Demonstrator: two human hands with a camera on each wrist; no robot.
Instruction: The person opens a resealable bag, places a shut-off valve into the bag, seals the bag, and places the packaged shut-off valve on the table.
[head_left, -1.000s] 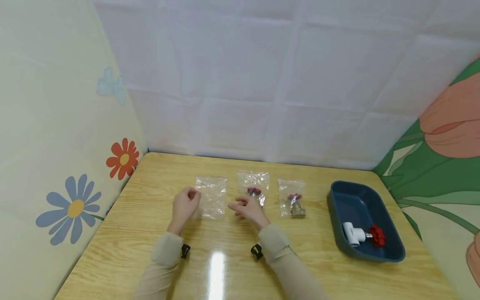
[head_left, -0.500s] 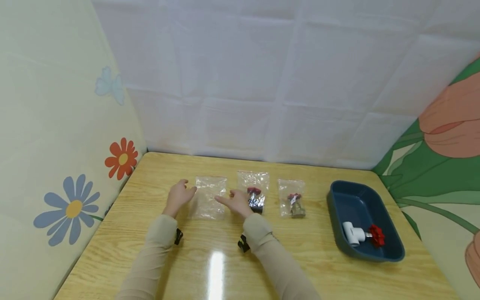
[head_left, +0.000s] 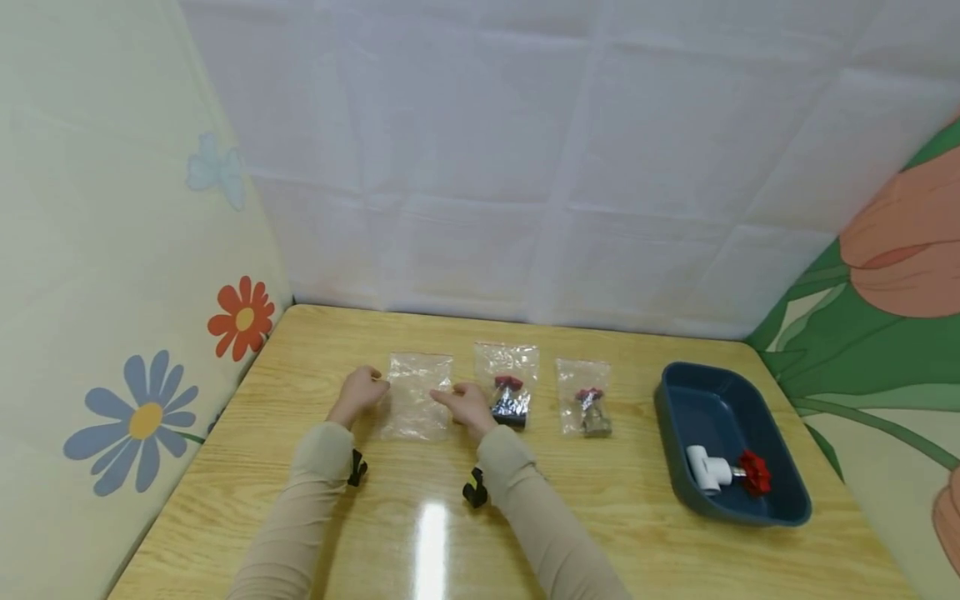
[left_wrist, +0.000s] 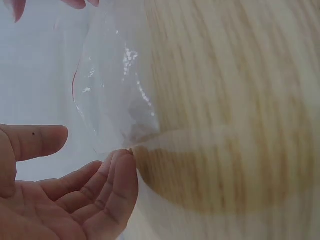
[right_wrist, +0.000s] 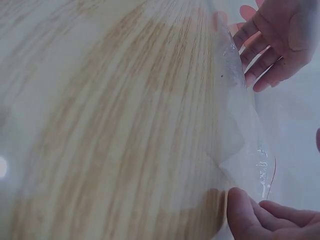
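A clear zip bag [head_left: 417, 417] with a thin red line along its top lies flat on the wooden table, with nothing inside. My left hand [head_left: 360, 393] is at its left edge. In the left wrist view, those fingers [left_wrist: 112, 190] reach the bag's side while the thumb stays apart from them. From the other side my right hand [head_left: 468, 405] comes in, its forefinger stretched over the bag's right edge. The right wrist view has the right fingertips [right_wrist: 239, 197] against the plastic, none curled round it.
Right of the hands lie a bag holding a black valve with a red handwheel [head_left: 508, 383] and a bag with a brass-coloured valve [head_left: 596, 423]. A dark blue tray [head_left: 720, 408] farther right contains a white tee-shaped valve [head_left: 707, 468] with a red handwheel [head_left: 754, 473].
My right hand has moved left from in front of the black valve's bag to the flat bag's edge. The left hand has shifted slightly left and down. The bags stay nearly in place.
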